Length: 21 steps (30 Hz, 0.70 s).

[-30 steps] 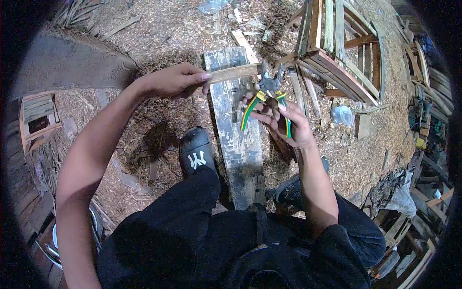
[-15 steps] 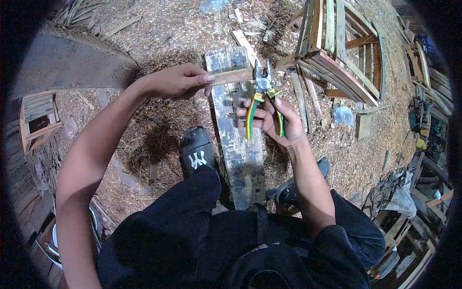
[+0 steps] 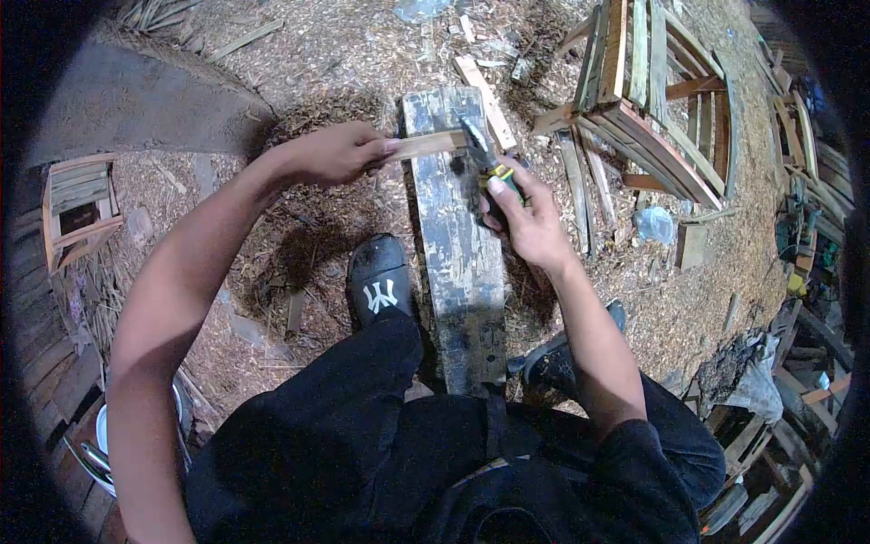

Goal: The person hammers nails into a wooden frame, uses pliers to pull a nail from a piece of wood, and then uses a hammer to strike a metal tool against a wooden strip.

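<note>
My left hand (image 3: 349, 152) pinches one end of a short wooden slat (image 3: 428, 145), which reaches out over a worn, paint-flecked plank (image 3: 462, 263). At the slat's other end is the metal head of a pair of pliers (image 3: 478, 145); whether the jaws bite the wood cannot be made out. My right hand (image 3: 530, 213) is wrapped around the pliers' green and yellow handles, the thumb on top. Most of the handles are hidden by the fingers.
A slatted wooden crate (image 3: 648, 100) stands at the upper right, and a smaller wooden frame (image 3: 82, 213) at the left. Wood shavings and offcuts cover the ground. A white bucket (image 3: 104, 431) sits at lower left. Scrap wood is piled along the right.
The pliers have gone from open and loosely held to closed handles inside my right hand, their head tilted over the slat's end. My left hand still holds the slat.
</note>
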{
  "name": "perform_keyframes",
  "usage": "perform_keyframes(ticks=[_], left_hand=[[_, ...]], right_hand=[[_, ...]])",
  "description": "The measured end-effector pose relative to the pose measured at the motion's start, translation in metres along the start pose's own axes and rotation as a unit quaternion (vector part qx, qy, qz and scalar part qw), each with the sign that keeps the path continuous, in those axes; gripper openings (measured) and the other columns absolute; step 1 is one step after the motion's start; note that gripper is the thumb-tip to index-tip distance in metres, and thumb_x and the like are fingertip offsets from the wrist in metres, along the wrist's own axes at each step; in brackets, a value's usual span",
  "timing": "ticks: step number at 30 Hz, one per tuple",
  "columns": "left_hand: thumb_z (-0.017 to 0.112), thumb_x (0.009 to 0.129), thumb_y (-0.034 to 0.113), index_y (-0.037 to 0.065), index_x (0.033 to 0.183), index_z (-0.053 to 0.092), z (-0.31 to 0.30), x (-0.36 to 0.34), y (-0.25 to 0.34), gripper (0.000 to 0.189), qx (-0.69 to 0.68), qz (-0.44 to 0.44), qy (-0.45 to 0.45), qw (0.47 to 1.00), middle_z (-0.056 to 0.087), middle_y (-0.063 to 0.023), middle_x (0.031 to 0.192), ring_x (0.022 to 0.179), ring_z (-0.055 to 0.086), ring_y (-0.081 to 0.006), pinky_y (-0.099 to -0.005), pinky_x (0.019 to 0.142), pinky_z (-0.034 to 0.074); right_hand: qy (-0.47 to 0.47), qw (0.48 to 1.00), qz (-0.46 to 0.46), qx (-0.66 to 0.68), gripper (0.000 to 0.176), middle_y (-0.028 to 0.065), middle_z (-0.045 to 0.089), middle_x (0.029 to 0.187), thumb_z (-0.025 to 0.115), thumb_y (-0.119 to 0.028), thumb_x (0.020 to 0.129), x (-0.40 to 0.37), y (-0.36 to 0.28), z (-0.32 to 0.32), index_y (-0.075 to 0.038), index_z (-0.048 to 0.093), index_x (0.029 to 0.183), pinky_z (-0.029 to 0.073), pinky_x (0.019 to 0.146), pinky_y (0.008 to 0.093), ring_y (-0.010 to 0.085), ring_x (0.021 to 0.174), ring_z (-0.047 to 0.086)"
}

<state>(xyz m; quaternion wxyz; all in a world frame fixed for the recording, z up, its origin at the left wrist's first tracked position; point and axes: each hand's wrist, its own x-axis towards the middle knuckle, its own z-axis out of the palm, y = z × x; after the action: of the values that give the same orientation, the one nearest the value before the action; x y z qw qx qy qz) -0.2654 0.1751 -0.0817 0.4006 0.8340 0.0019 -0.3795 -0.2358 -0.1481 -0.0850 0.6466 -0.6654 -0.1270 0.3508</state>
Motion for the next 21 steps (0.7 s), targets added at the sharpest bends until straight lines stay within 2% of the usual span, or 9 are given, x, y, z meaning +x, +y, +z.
perform_keyframes(ticks=[3, 4, 5, 8, 11, 12, 15, 19, 21], left_hand=[[0.045, 0.110, 0.047, -0.001, 0.101, 0.065, 0.000, -0.007, -0.027, 0.053, -0.015, -0.007, 0.067, 0.998, 0.054, 0.0013, 0.073, 0.069, 0.049, -0.0112, -0.0318, 0.065, 0.043], [0.046, 0.110, 0.047, -0.001, 0.102, 0.065, -0.001, -0.009, -0.033, 0.052, -0.050, -0.009, 0.094, 0.994, 0.054, 0.0018, 0.072, 0.068, 0.050, -0.0114, -0.0316, 0.064, 0.044], [0.046, 0.110, 0.047, -0.001, 0.102, 0.065, -0.005, -0.009, -0.039, 0.052, -0.049, -0.009, 0.093, 0.994, 0.054, 0.0018, 0.072, 0.068, 0.050, -0.0114, -0.0316, 0.064, 0.044], [0.047, 0.110, 0.048, 0.002, 0.110, 0.068, -0.015, -0.017, -0.041, 0.051, -0.110, -0.074, 0.082, 0.988, 0.058, 0.0015, 0.076, 0.074, 0.053, -0.0103, -0.0307, 0.068, 0.046], [0.047, 0.110, 0.049, 0.003, 0.108, 0.069, -0.012, -0.006, -0.065, 0.051, -0.086, -0.004, 0.111, 0.990, 0.057, 0.0036, 0.075, 0.067, 0.049, -0.0076, -0.0280, 0.060, 0.042], [0.047, 0.110, 0.049, 0.003, 0.108, 0.069, -0.012, -0.006, -0.063, 0.051, -0.087, -0.004, 0.111, 0.990, 0.057, 0.0036, 0.075, 0.067, 0.049, -0.0076, -0.0280, 0.060, 0.042], [0.046, 0.110, 0.049, 0.004, 0.100, 0.067, -0.010, -0.005, -0.052, 0.050, -0.069, -0.015, 0.102, 0.992, 0.053, 0.0053, 0.073, 0.063, 0.046, -0.0073, -0.0273, 0.056, 0.039], [0.045, 0.111, 0.048, 0.006, 0.093, 0.063, -0.014, -0.007, -0.038, 0.050, -0.102, -0.025, 0.070, 0.992, 0.050, 0.0054, 0.070, 0.062, 0.045, -0.0075, -0.0273, 0.056, 0.039], [0.045, 0.111, 0.048, 0.006, 0.091, 0.062, -0.016, -0.008, -0.037, 0.050, -0.108, -0.025, 0.062, 0.992, 0.049, 0.0054, 0.069, 0.062, 0.044, -0.0075, -0.0273, 0.056, 0.038]], right_hand=[[0.003, 0.997, 0.079, -0.022, 0.025, -0.0012, 0.058, 0.075, 0.058, -0.021, 0.108, 0.009, -0.009, 0.001, -0.003, 0.060, 0.125, 0.040, 0.048, 0.0235, 0.0071, 0.058, 0.051], [-0.037, 0.991, 0.124, 0.028, 0.025, 0.0029, 0.062, 0.076, 0.060, -0.021, 0.106, 0.013, -0.013, -0.005, 0.000, 0.059, 0.119, 0.047, 0.048, 0.0265, 0.0110, 0.060, 0.058], [-0.036, 0.991, 0.124, 0.029, 0.025, 0.0029, 0.062, 0.076, 0.060, -0.021, 0.106, 0.015, -0.016, -0.003, 0.000, 0.059, 0.119, 0.047, 0.048, 0.0265, 0.0110, 0.060, 0.058], [0.014, 0.984, 0.169, 0.055, 0.030, 0.0127, 0.069, 0.085, 0.065, -0.021, 0.103, 0.021, -0.018, 0.003, 0.005, 0.057, 0.116, 0.062, 0.053, 0.0401, 0.0224, 0.073, 0.071], [-0.009, 0.983, 0.184, 0.007, 0.033, 0.0130, 0.070, 0.088, 0.067, -0.020, 0.102, 0.024, -0.030, 0.001, 0.006, 0.057, 0.119, 0.065, 0.057, 0.0405, 0.0234, 0.077, 0.072], [-0.024, 0.982, 0.190, 0.001, 0.037, 0.0139, 0.070, 0.093, 0.069, -0.020, 0.100, 0.027, -0.027, -0.001, 0.007, 0.057, 0.121, 0.068, 0.064, 0.0418, 0.0250, 0.081, 0.074], [-0.051, 0.970, 0.227, -0.073, 0.035, 0.0161, 0.071, 0.099, 0.067, -0.018, 0.102, 0.031, -0.028, -0.008, 0.007, 0.055, 0.123, 0.068, 0.069, 0.0416, 0.0256, 0.083, 0.074], [-0.023, 0.977, 0.213, 0.017, 0.033, 0.0183, 0.072, 0.101, 0.062, -0.018, 0.105, 0.028, -0.011, -0.010, 0.006, 0.053, 0.126, 0.067, 0.068, 0.0408, 0.0250, 0.085, 0.074], [-0.061, 0.975, 0.213, 0.021, 0.035, 0.0186, 0.071, 0.103, 0.061, -0.022, 0.106, 0.023, -0.018, -0.014, 0.007, 0.053, 0.123, 0.065, 0.061, 0.0394, 0.0246, 0.089, 0.075]])
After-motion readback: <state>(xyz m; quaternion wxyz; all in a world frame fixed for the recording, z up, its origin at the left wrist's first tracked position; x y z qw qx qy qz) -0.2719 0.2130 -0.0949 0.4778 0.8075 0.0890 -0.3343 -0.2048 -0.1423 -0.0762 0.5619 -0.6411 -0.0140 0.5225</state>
